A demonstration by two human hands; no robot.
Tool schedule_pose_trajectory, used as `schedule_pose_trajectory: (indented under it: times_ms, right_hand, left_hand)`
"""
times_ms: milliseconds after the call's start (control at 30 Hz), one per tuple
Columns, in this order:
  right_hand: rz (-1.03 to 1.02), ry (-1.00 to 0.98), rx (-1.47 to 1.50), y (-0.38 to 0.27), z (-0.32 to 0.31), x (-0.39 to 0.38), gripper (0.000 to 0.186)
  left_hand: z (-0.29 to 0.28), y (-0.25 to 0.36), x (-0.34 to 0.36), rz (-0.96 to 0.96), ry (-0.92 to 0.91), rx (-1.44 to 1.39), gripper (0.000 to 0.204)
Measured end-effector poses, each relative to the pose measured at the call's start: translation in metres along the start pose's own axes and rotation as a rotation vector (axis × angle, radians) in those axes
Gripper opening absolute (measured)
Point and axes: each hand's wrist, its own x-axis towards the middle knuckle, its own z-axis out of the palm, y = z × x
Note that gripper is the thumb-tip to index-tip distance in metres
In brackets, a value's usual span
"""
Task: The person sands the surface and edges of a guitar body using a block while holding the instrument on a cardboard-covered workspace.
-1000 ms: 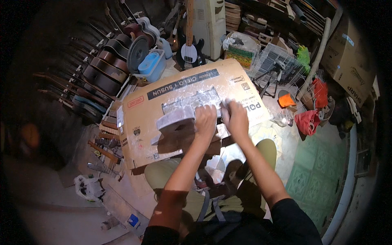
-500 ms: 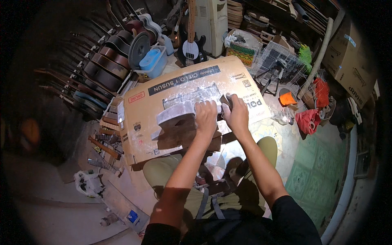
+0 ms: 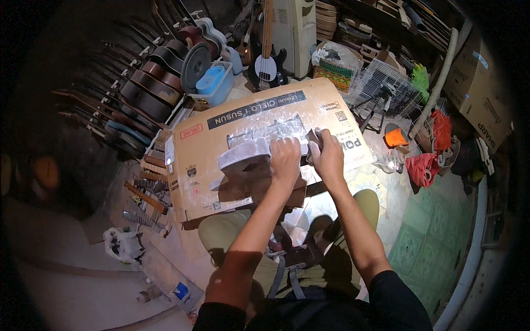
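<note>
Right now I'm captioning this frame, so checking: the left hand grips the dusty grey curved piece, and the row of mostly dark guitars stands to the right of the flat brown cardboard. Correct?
Wrong side: the row of guitars stands left of the cardboard, as the head view shows. The left hand does grip the curved piece.

1. The left hand (image 3: 286, 163) grips a pale, curved piece (image 3: 243, 153) over printed cardboard (image 3: 193, 199).
2. The right hand (image 3: 329, 160) holds a small dark piece (image 3: 314, 137) just beside it.
3. Guitars (image 3: 144, 88) line the left; a black-and-white bass (image 3: 265, 70) stands beyond the cardboard.
</note>
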Motion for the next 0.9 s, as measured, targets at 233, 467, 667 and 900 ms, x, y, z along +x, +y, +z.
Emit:
schedule_pose_trajectory:
  times_ms: [233, 467, 667, 900]
  right_hand:
    - [0.074, -0.005, 0.059, 0.0, 0.0, 0.003, 0.026]
    - [0.015, 0.028, 0.013, 0.002, 0.007, 0.003, 0.028]
    - [0.065, -0.015, 0.05, 0.004, 0.006, 0.007, 0.028]
    - [0.161, 0.073, 0.367, 0.028, -0.01, 0.016, 0.03]
  left_hand:
    - [-0.003, 0.001, -0.001, -0.002, -0.028, -0.062, 0.007]
    - [0.0, 0.003, -0.001, -0.024, -0.022, -0.015, 0.006]
    - [-0.001, -0.001, -0.002, 0.033, 0.007, 0.051, 0.005]
    - [-0.009, -0.001, -0.003, -0.012, 0.017, 0.021, 0.008]
